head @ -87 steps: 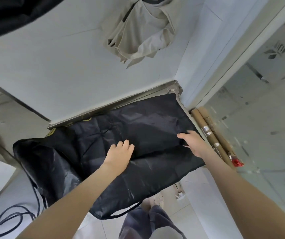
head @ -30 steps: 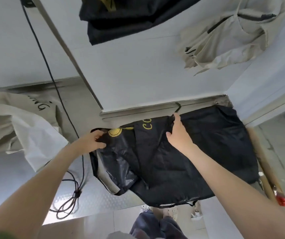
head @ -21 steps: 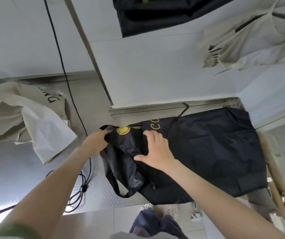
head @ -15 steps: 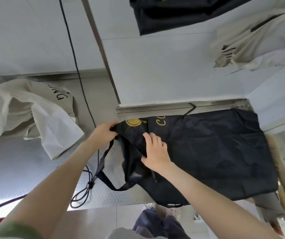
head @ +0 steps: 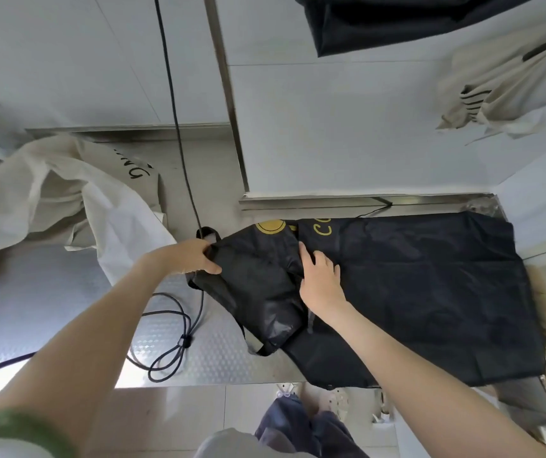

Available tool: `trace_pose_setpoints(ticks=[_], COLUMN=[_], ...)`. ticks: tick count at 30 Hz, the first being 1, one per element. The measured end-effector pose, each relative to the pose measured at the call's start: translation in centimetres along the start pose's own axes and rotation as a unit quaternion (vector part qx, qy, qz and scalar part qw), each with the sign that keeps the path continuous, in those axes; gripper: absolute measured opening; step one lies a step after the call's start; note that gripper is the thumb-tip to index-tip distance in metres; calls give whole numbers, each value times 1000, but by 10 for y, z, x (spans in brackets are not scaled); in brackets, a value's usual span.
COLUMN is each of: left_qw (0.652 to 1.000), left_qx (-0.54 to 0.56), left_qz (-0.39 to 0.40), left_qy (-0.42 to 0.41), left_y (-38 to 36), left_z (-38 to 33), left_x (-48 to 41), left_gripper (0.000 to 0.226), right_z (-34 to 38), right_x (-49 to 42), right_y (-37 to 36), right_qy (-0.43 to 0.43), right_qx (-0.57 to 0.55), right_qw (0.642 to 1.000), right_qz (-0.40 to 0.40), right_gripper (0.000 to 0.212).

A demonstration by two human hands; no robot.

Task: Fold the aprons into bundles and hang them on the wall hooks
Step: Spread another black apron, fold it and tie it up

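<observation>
Black apron [head: 413,285]: spread at surface [head: 50,309] right end, left part bunched.
Left hand [head: 192,259]: pinches edge, likely to fold over.
Right hand [head: 321,279]: fingers flat, pinning crease.

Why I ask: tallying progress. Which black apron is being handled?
The yellow-printed black apron on the steel counter: left hand grips, right hand presses it. The other black apron hangs above.

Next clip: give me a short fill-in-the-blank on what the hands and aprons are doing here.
The left hand grips the edge of the ___ apron on the counter.
The print on that apron is ___.
The right hand rests on it, and the coiled cable lies to its ___ in the picture.
Missing words: black, yellow, left.
</observation>
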State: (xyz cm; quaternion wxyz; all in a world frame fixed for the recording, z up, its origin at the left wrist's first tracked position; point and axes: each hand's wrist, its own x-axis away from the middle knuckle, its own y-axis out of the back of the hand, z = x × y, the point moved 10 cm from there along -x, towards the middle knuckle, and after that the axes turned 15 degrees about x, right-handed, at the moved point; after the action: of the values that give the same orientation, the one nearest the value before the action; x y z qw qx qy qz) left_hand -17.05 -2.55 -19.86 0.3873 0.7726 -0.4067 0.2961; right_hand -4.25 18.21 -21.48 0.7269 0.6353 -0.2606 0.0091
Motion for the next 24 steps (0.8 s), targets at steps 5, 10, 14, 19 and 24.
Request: trace_pose_setpoints(ticks=[5, 10, 14, 19, 24], left_qw=[973, 947, 942, 967, 966], left_qx=[-66, -69, -138, -219, -160], left_qz=[-218, -314, -305, -132, -193], left_qy=[-31, -25, -10, -11, -72], left_y=[42, 62, 63, 30, 36], left_z=[-7, -11, -13, -20, -32], left_x=[3, 8, 4, -3, 9], left_gripper=[25, 7, 21, 8, 22], right_z=[-7, 24, 46, 25, -51], right_x=[10, 42, 66, 44, -5], right_y=[42, 62, 20, 22, 33], right_qy=[14, 147, 243, 192, 48], right_qx=[33, 110, 70, -81, -77], right_qw=[998, 981, 960, 973, 996], right_qz=[-50, -62, 122, 99, 5], right_gripper=[73, 75, 67, 40, 79])
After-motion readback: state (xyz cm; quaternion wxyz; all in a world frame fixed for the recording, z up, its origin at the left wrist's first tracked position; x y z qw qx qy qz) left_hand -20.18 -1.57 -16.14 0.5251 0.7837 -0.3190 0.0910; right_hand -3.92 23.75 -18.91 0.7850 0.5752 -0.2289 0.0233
